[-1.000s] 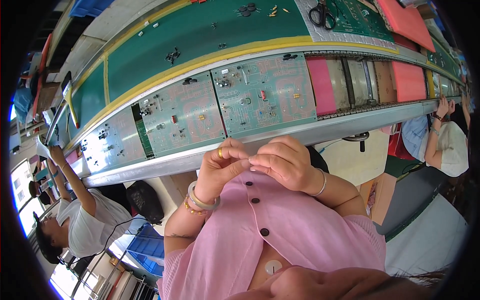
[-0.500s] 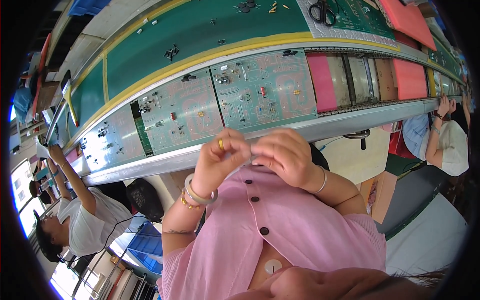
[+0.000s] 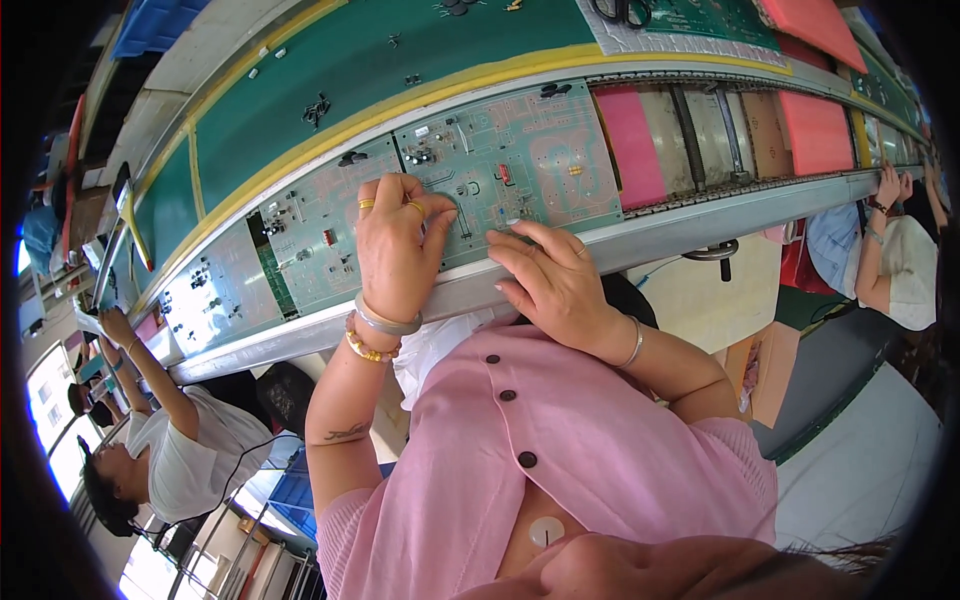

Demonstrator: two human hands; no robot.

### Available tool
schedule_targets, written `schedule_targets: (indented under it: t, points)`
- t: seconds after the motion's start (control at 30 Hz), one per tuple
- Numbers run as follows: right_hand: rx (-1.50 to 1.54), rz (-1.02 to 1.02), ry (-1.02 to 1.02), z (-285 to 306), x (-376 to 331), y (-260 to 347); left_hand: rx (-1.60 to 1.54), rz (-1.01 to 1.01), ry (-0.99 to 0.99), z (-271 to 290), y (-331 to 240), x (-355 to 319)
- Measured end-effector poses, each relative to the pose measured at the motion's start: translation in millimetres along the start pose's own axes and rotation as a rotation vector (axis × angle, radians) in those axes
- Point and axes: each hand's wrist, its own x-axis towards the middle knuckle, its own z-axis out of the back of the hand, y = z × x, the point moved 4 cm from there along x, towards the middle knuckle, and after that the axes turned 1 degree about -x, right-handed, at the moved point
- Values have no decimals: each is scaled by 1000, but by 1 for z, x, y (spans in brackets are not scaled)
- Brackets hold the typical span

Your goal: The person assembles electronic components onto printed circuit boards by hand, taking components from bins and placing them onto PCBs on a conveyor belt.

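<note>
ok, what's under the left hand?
Under the left hand: parts of the middle board and right board, plus the metal rail below its wrist. Whatever sits directly beneath is hidden, including part of the boards' seam.

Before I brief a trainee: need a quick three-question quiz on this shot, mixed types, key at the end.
1. True or false: the left hand reaches farther over the circuit boards than the right hand.
2. Which wrist wears the gold-coloured beaded bracelet?
A. right
B. left
3. Fill in: the black scissors lie beyond the boards, at the picture's ___ edge.

Key: 1 true; 2 B; 3 top.
</note>
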Motion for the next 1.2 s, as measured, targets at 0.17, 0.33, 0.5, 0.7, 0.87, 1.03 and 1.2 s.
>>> schedule_targets:
  t: [0.17,0.33,0.5,0.7,0.87,1.03,1.2]
  points:
    - [9,-1,3,0,0,-1,48,-27,-6,0,-5,-1]
    - [29,-26,-3,0,1,-1,172,-194,-63,-4,-14,-5]
    - [30,-23,-10,0,0,-1,224,-265,-53,-7,-12,-9]
    - [40,-20,0,1,1,0,337,-333,-33,-7,-14,-14]
    - [41,-3,2,-1,2,0,411,-311,43,-4,-16,-21]
    - [-2,22,-34,0,0,-3,182,-170,-235,37,11,2]
    - [33,-3,-32,-1,-1,-2,28,82,-367,69,102,37]
